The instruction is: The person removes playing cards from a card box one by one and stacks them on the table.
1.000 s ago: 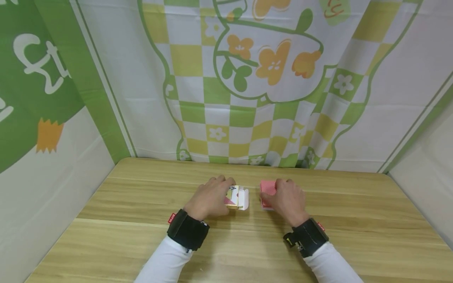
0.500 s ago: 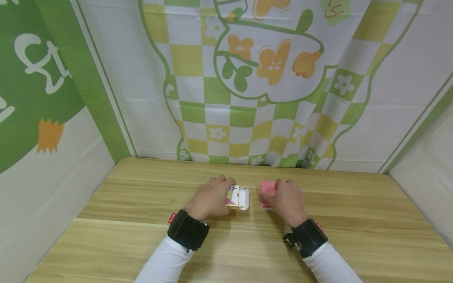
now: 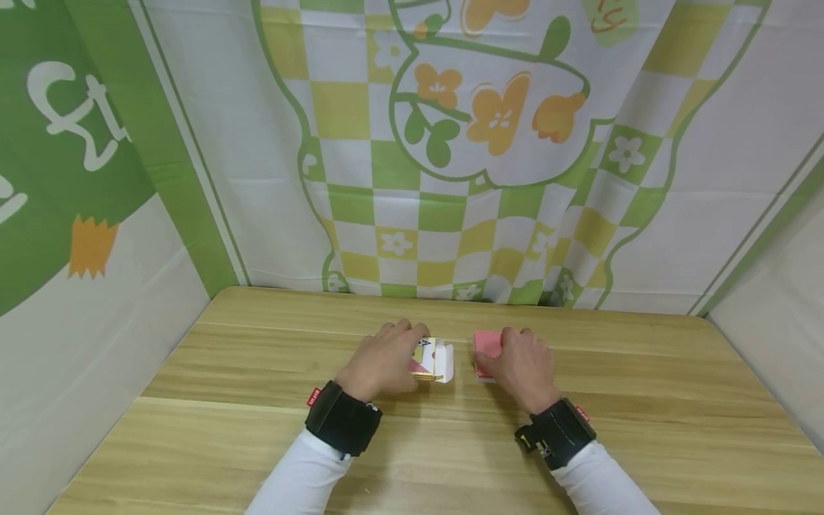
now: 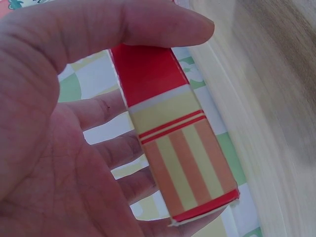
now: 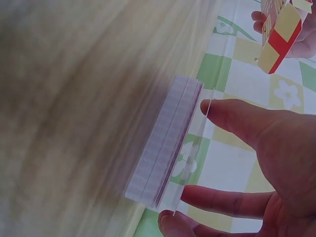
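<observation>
In the head view my left hand (image 3: 381,363) grips a playing-card box (image 3: 441,360), its white end flap open towards the right. The left wrist view shows the thumb and fingers around the box's red and striped narrow side (image 4: 182,148). My right hand (image 3: 526,368) is over a stack of red-backed playing cards (image 3: 487,343) on the table. Seen from the right wrist, the stack's white edges (image 5: 160,148) stand against the wood, and the thumb and fingertips pinch a thin, pale, see-through-looking layer (image 5: 195,153) slightly apart from the stack's top.
The wooden table (image 3: 257,408) reaches back to a hanging cloth (image 3: 438,214) with green and yellow checks and flowers. White and green cloth (image 3: 187,265) closes off the left side, and pale cloth (image 3: 766,322) stands at the right.
</observation>
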{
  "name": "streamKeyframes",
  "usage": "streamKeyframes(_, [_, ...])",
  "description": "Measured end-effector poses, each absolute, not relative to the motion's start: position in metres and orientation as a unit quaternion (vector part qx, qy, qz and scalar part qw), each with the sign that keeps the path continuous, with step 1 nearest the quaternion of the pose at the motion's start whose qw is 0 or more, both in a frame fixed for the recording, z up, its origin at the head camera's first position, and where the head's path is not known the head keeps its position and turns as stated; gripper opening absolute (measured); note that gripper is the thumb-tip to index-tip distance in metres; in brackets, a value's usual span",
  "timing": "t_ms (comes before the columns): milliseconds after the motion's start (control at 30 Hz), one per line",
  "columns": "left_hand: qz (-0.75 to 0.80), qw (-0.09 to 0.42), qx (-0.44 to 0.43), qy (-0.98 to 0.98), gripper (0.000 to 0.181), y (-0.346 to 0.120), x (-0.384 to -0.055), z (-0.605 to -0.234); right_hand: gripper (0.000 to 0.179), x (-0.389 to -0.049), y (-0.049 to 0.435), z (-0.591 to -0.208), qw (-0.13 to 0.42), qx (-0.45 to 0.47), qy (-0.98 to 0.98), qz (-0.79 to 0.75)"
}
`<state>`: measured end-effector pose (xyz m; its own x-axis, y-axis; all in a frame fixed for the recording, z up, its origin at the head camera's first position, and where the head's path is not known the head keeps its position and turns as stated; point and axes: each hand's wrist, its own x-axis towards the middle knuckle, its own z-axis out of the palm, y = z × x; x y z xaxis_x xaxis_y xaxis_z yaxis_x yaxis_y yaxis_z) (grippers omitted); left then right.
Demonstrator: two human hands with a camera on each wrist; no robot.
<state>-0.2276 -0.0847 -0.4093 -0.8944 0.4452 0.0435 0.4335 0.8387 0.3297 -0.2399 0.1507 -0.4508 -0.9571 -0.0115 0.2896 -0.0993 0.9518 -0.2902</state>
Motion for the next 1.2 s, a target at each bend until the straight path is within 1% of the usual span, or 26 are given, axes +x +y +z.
streamKeyframes(467, [0.170,0.019,0.228,0.959,0.063,-0.0842,-0.2277,-0.4093,0.049,-0.2406,0.1512,-0.4514,0.134,0.026,-0.978,0.156])
streamKeyframes(733, [0.164,0.016,0.228,0.960,0.065,-0.0830,-0.2279,-0.4105,0.049,-0.2409,0.1514,-0.4531,0.144,0.033,-0.977,0.154])
streamKeyframes(1200, [0.165,0.020,0.226,0.960,0.068,-0.0819,-0.2270,-0.4093,0.049,-0.2405,0.1526,-0.4532,0.135,0.033,-0.978,0.155])
